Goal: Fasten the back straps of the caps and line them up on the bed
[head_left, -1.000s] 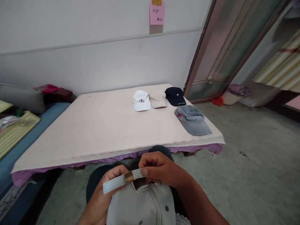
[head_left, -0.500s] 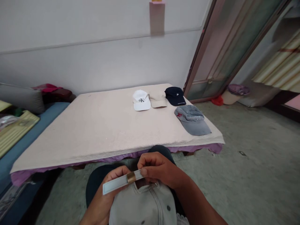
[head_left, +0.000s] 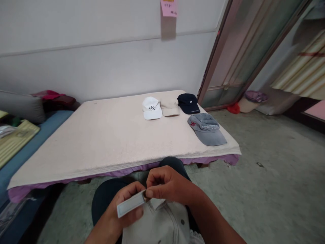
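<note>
A pale grey cap [head_left: 152, 225] rests in my lap with its back closure towards the bed. Its light strap [head_left: 130, 204] sticks out to the left, the end free. My left hand [head_left: 127, 200] is closed around the cap's back edge beside the strap, its thumb below. Thumb and fingers of my right hand [head_left: 162, 183] pinch the strap at the brass-coloured buckle [head_left: 146, 196], which they mostly cover.
On the bed [head_left: 96, 142] lie a white cap [head_left: 152, 108], a beige cap [head_left: 170, 107], a navy cap [head_left: 188, 103] and a grey cap [head_left: 207, 128]. A grey cushion [head_left: 20, 105] is at the left. A pink note [head_left: 169, 8] hangs on the wall.
My right thumb and fingers have moved left along the strap onto the buckle, which was in plain view before. The strap's free end has tilted and shifted slightly right and down.
</note>
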A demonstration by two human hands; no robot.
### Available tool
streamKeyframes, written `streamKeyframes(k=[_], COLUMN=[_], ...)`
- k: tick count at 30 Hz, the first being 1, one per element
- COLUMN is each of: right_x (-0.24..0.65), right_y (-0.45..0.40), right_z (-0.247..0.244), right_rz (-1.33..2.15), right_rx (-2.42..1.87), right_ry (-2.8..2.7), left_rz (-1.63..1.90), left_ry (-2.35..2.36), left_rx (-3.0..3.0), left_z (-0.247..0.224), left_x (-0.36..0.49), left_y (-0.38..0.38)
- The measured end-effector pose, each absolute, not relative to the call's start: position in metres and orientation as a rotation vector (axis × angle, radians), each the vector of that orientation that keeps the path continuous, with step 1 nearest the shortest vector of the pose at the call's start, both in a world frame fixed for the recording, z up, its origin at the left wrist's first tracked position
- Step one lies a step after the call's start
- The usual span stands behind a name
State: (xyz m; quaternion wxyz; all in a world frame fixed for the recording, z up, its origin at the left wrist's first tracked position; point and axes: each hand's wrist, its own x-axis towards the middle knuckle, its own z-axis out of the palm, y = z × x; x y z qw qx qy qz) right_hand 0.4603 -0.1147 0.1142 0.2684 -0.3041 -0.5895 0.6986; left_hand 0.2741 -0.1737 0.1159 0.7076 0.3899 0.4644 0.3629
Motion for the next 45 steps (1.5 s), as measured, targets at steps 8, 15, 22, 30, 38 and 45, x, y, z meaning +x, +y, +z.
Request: streamKeyframes(k=[8, 15, 22, 30, 38, 45], right_x=[0.459, 0.459, 0.461, 0.467, 0.498, 0.498], right_y=[-0.116, -0.116, -0.114, -0.113, -0.099, -0.098], right_z=[0.114, 0.113, 0.105, 0.105, 0.078, 0.060], right_rz=[1.869, 1.896, 1.959, 2.011, 1.836, 1.866], right_rx=[-0.830, -0.810, -0.771, -0.737, -0.705, -0.526], right_ry=[-1.629, -1.580, -1.451, -1.362, -1.314, -0.609], left_rz=[0.802, 0.803, 0.886, 1.025, 1.105, 0.987], left_ry=[1.205, 1.346, 1.310, 1.215, 1.185, 0.979], left_rx=[0.979, 0.782, 0.660, 0.441, 0.155, 0.116], left_z=[0.114, 0.126, 0.123, 0.109, 0.117, 0.109], left_x=[0.284, 0.293, 0.297, 0.297, 0.278, 0.285], left_y=[-0.173, -0.179, -0.175, -0.163, -0.136, -0.123])
